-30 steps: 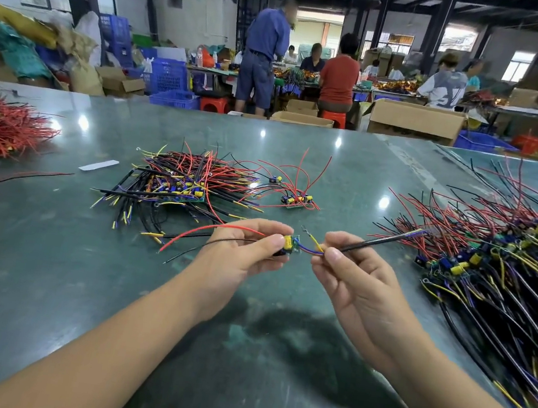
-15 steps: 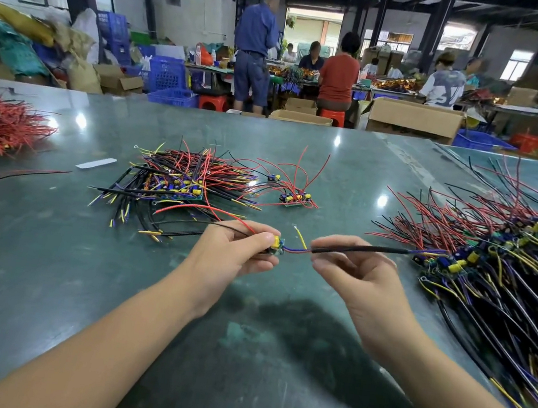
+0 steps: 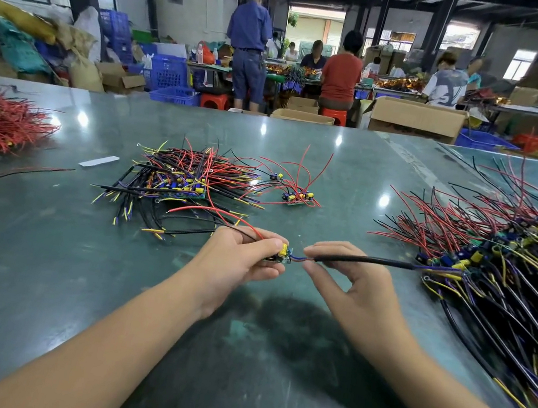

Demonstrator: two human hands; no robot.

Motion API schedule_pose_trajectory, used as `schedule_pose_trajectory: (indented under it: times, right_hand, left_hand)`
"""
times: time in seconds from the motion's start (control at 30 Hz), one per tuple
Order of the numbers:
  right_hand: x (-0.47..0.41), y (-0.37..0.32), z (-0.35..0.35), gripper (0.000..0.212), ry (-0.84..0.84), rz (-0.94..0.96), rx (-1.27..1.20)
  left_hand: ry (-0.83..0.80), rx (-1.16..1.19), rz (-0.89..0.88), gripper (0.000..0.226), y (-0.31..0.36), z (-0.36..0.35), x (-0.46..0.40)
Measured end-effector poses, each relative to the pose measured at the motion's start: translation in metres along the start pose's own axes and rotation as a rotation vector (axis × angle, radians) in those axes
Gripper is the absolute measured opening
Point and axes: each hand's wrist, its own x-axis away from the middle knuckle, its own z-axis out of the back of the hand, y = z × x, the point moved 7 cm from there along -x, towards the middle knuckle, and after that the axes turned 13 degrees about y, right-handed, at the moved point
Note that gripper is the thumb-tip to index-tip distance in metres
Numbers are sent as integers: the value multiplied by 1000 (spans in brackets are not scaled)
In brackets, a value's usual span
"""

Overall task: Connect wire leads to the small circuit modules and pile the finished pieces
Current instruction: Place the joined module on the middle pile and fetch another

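A small circuit module [image 3: 279,256] with a yellow capacitor on top was held just above the green tabletop [image 3: 45,259], in front of the person and between two heaps of wired pieces. The left hand [image 3: 239,256] had a closed grip on the module, thumb and fingers curled round it, with a red lead and a black lead trailing from it toward the central pile of finished pieces [image 3: 187,185] just beyond. The right hand [image 3: 352,279] pinched a black-sleeved cable [image 3: 370,261] between thumb and forefinger, a narrow grip, its other fingers loosely spread. The cable's blue and yellow ends met the module at its right edge, while its far end reached the large heap [image 3: 500,267] to the module's right. The step in hand looked like joining this lead to the module; whether the joint was seated could not be told. The next move likely called for a firm push, then laying the piece on the central pile.
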Motion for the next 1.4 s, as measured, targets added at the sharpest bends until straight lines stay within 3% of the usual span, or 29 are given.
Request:
schedule_pose_trajectory:
  times: [0.1,0.23,0.33,0.47,0.7,0.87,1.1,1.27,1.4]
  right_hand:
    - [4,14,-5,12,-43,-292,-167]
    - [14,28,-15,12,-53,-759,-567]
    - [18,32,-17,12,-29,-942,-751]
    - [16,30,-18,8,-8,-922,-780]
    - [18,27,-19,9,-48,-847,-693]
    - [18,28,-17,15,-42,-798,-619]
    - [14,33,-16,17,21,-886,-782]
    - [15,37,-9,18,144,-828,-707]
    - [15,37,-6,17,184,-825,-712]
  left_hand:
    - [7,-15,-44,12,1,0,0]
    - [9,-114,-144,12,4,-1,2]
    - [-8,-121,-164,13,4,-4,2]
    - [-55,-61,-132,5,5,-5,2]
    - [-85,-136,-149,19,2,-8,6]
    - [-163,-154,-104,13,-2,-15,11]
    - [-174,-46,-46,17,1,-15,11]
    - [-160,-142,-216,26,11,-16,13]
    - [-124,-101,-217,24,8,-18,15]
